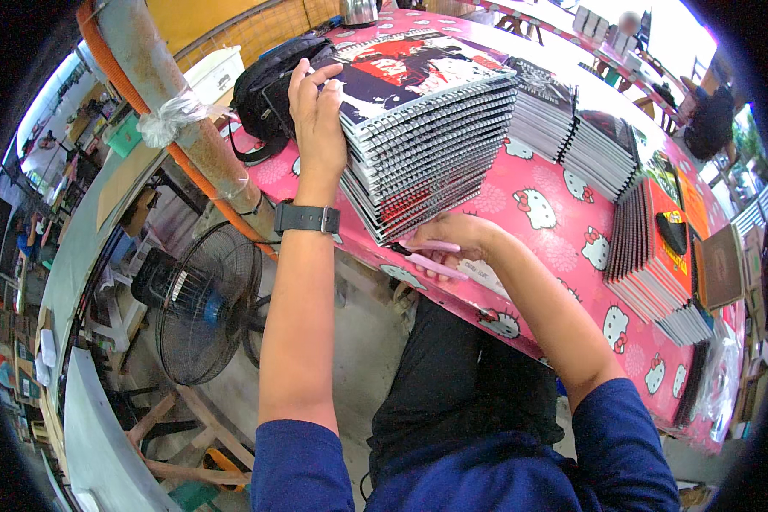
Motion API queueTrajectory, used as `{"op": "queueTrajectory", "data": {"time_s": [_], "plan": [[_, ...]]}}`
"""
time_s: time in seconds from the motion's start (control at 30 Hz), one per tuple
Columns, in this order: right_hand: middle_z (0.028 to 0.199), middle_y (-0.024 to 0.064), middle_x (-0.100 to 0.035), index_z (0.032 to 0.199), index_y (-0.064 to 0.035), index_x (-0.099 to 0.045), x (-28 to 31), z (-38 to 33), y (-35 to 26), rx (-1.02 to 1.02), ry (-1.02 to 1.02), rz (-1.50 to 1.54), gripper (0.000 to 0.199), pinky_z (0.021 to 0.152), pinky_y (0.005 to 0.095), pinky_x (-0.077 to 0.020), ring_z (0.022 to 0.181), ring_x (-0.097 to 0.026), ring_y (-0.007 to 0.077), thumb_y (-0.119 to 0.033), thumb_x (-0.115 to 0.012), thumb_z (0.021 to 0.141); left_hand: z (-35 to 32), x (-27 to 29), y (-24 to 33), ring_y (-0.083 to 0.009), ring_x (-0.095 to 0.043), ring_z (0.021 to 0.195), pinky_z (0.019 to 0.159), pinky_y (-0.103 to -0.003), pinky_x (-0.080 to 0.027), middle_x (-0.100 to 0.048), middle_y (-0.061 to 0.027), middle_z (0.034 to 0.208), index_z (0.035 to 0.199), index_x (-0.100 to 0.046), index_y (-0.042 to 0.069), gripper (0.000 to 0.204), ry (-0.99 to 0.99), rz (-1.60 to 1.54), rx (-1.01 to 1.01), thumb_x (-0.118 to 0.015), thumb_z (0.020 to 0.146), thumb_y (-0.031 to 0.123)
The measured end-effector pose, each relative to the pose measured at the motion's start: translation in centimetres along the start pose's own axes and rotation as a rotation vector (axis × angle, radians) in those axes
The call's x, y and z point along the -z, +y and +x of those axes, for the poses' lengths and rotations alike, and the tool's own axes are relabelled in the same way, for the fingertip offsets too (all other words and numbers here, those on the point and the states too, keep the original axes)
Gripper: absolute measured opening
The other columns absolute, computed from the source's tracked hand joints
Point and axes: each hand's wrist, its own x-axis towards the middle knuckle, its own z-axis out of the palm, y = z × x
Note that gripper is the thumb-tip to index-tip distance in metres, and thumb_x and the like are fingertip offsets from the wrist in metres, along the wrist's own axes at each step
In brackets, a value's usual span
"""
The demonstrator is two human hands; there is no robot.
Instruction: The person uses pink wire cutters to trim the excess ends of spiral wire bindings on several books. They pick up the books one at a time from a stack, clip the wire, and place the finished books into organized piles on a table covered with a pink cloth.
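Steadying a tall stack of spiral notebooks on a pink cartoon-cat tablecloth, a person presses the left hand flat against the stack's near upper corner, fingers together and curled over the top cover. The right hand sits under the stack's lower edge, fingers closed around a pair of pink-handled scissors whose blades point leftward past the knuckles. The stack leans away from the left fingertips; it looks liable to slide or fan apart if that hand lets go, and the scissors could nick a cover. More notebook piles stand beyond the right hand. A black bag lies just behind the left fingers, its contents hidden. A floor fan stands below the wrist.
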Motion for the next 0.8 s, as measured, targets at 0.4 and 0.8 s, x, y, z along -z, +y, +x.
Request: {"op": "queueTrajectory", "data": {"time_s": [0.4,0.8], "plan": [[0.091,0.0149,-0.054,0.102,-0.0085,-0.059,-0.7,-18.8,13.3,0.464,1.091,-0.893,0.036,0.076,0.0410,-0.0444,0.088,-0.054,0.0321,-0.023,-0.067,0.070,-1.4,1.9,-5.2,-0.0228,-0.032,0.126,0.104,-0.044,-0.018,-0.035,-0.0057,0.137,0.133,-0.034,0.009,0.060,0.080,-0.420,0.639,-0.028,0.090,0.052],[0.110,0.0138,-0.057,0.115,-0.0015,-0.054,-1.6,-17.8,16.7,0.365,1.205,0.076,0.038,0.088,0.0320,-0.0422,0.100,-0.054,0.0203,-0.013,-0.061,0.079,-6.2,3.5,-8.3,-0.0272,-0.049,0.111,0.093,-0.034,-0.038,-0.052,-0.0140,0.123,0.117,-0.051,-0.002,0.036,-0.864,0.181,0.735,-0.045,0.087,0.016]]}}
